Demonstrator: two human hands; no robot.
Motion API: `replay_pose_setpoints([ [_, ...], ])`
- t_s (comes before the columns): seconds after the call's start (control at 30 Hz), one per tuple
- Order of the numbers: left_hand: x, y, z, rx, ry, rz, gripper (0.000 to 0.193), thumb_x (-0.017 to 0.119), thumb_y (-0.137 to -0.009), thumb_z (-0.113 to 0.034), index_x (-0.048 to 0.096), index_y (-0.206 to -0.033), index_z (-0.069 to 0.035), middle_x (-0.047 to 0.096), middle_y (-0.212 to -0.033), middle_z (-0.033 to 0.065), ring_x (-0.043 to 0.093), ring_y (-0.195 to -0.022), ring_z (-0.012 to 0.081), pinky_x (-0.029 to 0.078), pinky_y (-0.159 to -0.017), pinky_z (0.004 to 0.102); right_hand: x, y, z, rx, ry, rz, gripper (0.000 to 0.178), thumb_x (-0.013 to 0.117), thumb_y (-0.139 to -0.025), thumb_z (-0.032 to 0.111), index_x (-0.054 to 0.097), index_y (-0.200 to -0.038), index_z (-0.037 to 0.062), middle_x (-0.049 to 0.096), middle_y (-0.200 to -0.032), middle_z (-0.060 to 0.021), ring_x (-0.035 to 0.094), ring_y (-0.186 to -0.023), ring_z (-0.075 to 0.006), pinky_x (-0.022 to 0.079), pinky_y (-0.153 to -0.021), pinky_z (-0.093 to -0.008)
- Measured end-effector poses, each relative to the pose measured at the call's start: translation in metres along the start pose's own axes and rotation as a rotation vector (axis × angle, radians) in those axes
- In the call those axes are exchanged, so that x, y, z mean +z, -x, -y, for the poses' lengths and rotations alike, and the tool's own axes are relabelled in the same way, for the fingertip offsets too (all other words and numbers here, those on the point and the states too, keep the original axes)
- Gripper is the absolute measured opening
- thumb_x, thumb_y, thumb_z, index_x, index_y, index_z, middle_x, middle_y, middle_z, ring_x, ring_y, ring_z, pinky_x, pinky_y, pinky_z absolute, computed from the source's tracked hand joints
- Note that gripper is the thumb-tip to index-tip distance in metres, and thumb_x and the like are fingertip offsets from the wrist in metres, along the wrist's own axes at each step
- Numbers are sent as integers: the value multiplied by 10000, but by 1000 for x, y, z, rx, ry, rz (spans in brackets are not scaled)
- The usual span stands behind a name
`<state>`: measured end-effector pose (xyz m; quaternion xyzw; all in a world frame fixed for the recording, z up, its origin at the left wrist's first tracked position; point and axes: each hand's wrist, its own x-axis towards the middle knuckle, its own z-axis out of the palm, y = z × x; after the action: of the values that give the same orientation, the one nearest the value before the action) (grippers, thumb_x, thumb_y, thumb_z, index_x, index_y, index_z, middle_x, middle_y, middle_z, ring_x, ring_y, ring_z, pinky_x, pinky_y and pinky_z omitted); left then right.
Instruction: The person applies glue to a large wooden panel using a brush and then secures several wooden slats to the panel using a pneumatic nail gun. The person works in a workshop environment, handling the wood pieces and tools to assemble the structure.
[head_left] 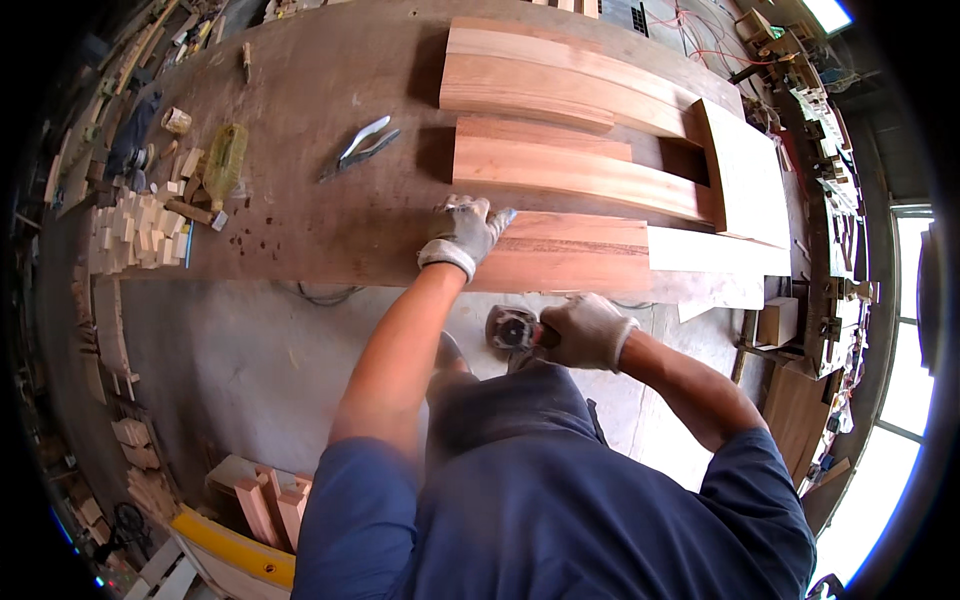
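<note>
My left hand, in a grey-white work glove, grips the left end of a reddish wooden board at the near edge of the workbench. Its thumb stretches along the board, and the far fingers are curled. Just off the bench's near edge, in front of my body, my gloved right hand is wrapped round a handheld power tool with a rounded, dark-centred head. The tool's exact kind is not clear, and the hand hides its grip. It is apart from the board.
More reddish boards lie across the workbench, with a wide pale panel at their right ends. A plier-like tool lies left of them. Small wood blocks and a yellowish plastic bottle are farther left. Cut timber stands lower left.
</note>
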<state>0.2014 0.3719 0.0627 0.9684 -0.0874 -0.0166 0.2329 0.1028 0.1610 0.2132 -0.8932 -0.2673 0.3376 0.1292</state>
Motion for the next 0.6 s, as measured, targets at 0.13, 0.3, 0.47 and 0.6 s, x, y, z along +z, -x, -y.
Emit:
replay_pose_setpoints([
  [0.13, -21, -15, 1, 1, -68, 265, 564, 585, -1028, -579, 764, -1174, -65, 758, -1180, 226, 701, -1123, 413, 536, -1017, 499, -27, 45, -31, -73, -351, -224, 337, 862, -836, 322, 745, -1013, 60, 736, -797, -186, 750, -740, -357, 596, -706, -437],
  [0.3, -37, -16, -12, 42, -226, 394, 623, 582, -1026, -593, 713, -1347, -75, 726, -1312, 205, 646, -1273, 376, 490, -1105, 477, -54, 87, -89, -14, -446, -568, 267, 842, -891, 236, 751, -1034, 30, 746, -794, -187, 773, -741, -341, 591, -638, -403],
  [0.47, -33, -17, -16, 76, -221, 337, 614, 590, -1027, -589, 704, -1374, -95, 676, -1421, 164, 588, -1356, 357, 414, -1190, 459, -79, 98, -153, 240, -405, -808, 231, 798, -914, 169, 721, -1041, -7, 755, -829, -223, 789, -810, -373, 618, -673, -415],
  [0.6, -60, -34, -42, -114, -123, 594, 549, 553, -1047, -570, 725, -1285, -106, 739, -1283, 172, 651, -1239, 391, 396, -1182, 488, -95, 116, -193, 302, -507, -806, 217, 693, -985, 89, 680, -1150, -52, 756, -801, -84, 736, -734, -132, 599, -634, -317],
])
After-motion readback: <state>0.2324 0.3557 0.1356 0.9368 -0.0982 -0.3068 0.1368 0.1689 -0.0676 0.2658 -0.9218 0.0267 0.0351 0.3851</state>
